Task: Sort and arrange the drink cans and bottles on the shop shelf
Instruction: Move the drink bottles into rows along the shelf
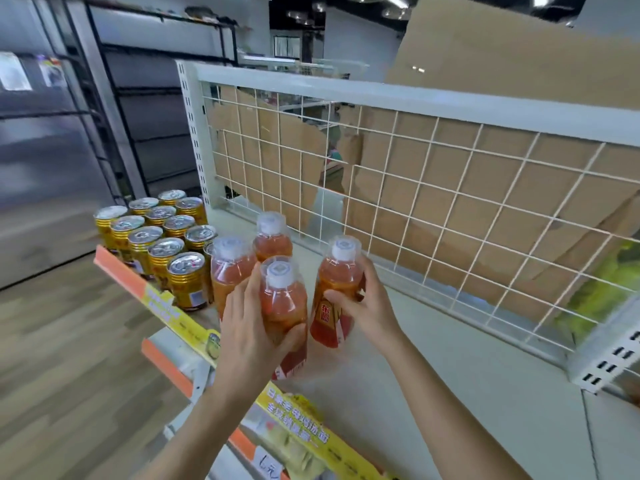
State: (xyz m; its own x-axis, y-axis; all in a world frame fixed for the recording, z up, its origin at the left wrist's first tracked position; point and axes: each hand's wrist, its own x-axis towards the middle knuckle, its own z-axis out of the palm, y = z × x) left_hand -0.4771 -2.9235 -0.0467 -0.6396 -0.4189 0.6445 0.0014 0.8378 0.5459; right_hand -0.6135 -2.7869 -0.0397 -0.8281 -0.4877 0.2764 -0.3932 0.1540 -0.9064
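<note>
left hand (pixel 249 327): fingers and thumb wrapped round the front bottle (pixel 284 306), close to the shelf's front edge; bottle upright, white cap up.
right hand (pixel 372 306): grasps the right bottle (pixel 336 282) at mid-body, thumb in front, fingers behind; the bottle leans a little; cannot tell whether its base sits on the shelf or is just off it.
other bottles: two more of the same orange-red drink stand free behind the left hand. the left bottle (pixel 230 271) is just beside the cans, the back bottle (pixel 272 233) further in toward the grid.
cans (pixel 156 237): gold, pull-tab tops, packed in tight rows at the shelf's left end.
shelf (pixel 450 358): pale board; cans and bottles all stand on its left part.
wire grid (pixel 450 188): white back panel, cardboard (pixel 502 64) behind it.
price strip (pixel 180 317): yellow and orange, along the front edge.
progress: judged partway. the cans look grouped and squared off; the four bottles are gathered next to them but sit in a loose cluster, not in lines.
left to do: likely to set the two held bottles in row with the two standing ones, labels outward. cannot tell if more stock is to come.
</note>
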